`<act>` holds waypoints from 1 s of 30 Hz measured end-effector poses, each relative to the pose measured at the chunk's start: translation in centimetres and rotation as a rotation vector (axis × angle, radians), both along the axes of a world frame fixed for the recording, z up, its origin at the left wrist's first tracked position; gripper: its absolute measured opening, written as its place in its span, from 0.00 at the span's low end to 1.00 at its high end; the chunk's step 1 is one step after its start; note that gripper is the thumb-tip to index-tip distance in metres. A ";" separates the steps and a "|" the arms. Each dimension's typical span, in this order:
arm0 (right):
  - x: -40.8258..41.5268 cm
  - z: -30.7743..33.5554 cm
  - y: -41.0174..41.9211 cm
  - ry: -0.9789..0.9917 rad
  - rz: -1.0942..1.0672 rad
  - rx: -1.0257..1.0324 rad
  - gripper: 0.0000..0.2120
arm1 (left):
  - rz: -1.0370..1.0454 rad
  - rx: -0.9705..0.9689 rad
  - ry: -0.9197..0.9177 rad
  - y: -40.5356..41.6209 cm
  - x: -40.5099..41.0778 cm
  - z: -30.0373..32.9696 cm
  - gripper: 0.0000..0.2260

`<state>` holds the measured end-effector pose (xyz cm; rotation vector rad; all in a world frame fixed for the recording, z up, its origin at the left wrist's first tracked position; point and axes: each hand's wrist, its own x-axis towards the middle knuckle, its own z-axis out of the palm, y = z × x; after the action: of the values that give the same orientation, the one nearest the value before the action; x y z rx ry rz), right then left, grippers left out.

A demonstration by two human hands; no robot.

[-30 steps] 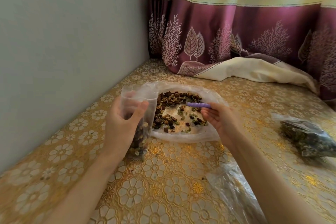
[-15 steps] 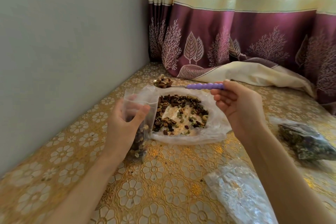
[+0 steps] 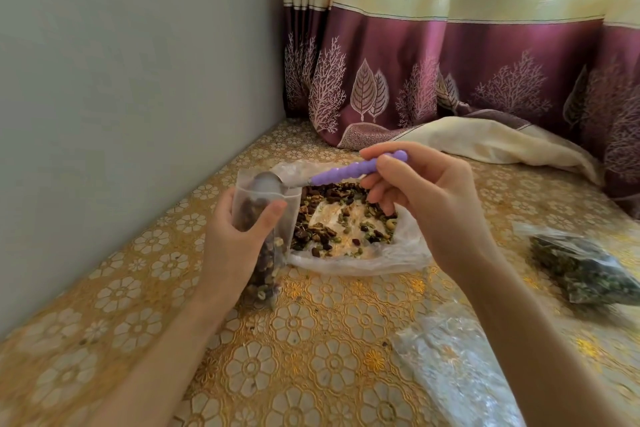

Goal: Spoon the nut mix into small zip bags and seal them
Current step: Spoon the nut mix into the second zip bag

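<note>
My left hand (image 3: 232,240) grips a small clear zip bag (image 3: 267,255) upright on the table, its mouth open and its lower part filled with nut mix. My right hand (image 3: 424,204) pinches the purple beaded handle of a spoon (image 3: 349,172). The metal bowl of the spoon is turned over inside the bag's mouth, seen through the plastic. Behind the bag lies the loose nut mix (image 3: 341,218) spread on a wide clear plastic bag (image 3: 391,258).
A filled bag of mix (image 3: 585,269) lies at the right. Clear empty bags (image 3: 453,364) sit at the front right by my right forearm. A grey wall (image 3: 138,80) runs along the left; a maroon and cream curtain (image 3: 450,73) hangs at the back. The tablecloth (image 3: 311,357) is golden and floral.
My right hand lifted a spoonful out of the loose mix, carried it left and tipped the spoon over into the small bag's mouth. My left hand kept holding the bag.
</note>
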<state>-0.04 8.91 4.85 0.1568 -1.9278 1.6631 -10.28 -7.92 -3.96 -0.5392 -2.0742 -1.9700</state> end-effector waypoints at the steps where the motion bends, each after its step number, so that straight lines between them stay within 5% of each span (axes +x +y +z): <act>1: 0.0 0.0 0.1 0.008 -0.001 0.008 0.09 | 0.002 0.000 0.004 0.0 0.0 0.0 0.14; 11: -1.1 -0.9 3.4 0.024 -0.230 -0.322 0.09 | 0.026 -0.008 0.045 -0.1 -0.2 0.0 0.17; 23: -2.2 -4.1 6.0 -0.216 -0.474 -0.118 0.13 | 0.092 0.051 0.043 -0.7 -0.5 0.1 0.16; 30: -2.7 -4.6 5.0 -0.282 -0.359 -0.194 0.13 | 0.119 0.067 0.069 -0.9 -0.6 0.4 0.20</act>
<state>-2.75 13.92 0.27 -0.4954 -1.8393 1.6755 -10.93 -8.87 -3.55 -0.4531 -1.9446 -1.9189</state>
